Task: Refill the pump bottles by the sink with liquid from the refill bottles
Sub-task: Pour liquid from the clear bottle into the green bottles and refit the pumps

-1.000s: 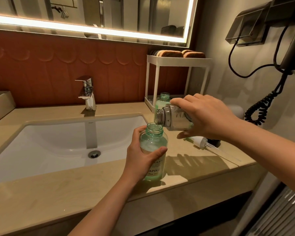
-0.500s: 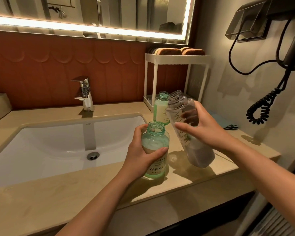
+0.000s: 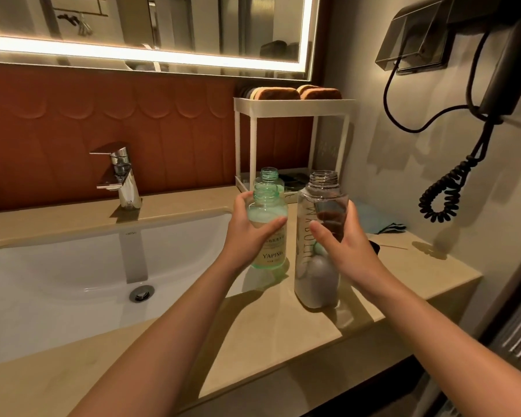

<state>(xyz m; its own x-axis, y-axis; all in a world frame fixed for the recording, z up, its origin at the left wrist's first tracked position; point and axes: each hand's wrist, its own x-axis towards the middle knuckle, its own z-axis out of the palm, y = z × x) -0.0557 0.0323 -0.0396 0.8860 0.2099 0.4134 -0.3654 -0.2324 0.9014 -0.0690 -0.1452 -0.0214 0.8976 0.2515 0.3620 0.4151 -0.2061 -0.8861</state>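
Beige bathroom counter [image 3: 283, 341], center frame: my left hand [image 3: 247, 233] is wrapped around the open green YAPING bottle [image 3: 269, 251], and my right hand [image 3: 343, 245] grips the tall clear refill bottle [image 3: 316, 266], upright just right of it, cap off. Another open green bottle [image 3: 269, 176] sits right behind, by the white rack [image 3: 292, 105]. The sink [image 3: 73, 266] is at left.

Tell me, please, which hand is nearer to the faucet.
Left. The left hand, holding the green bottle, is right of the faucet; the right hand, gripping the clear bottle, is farther right.
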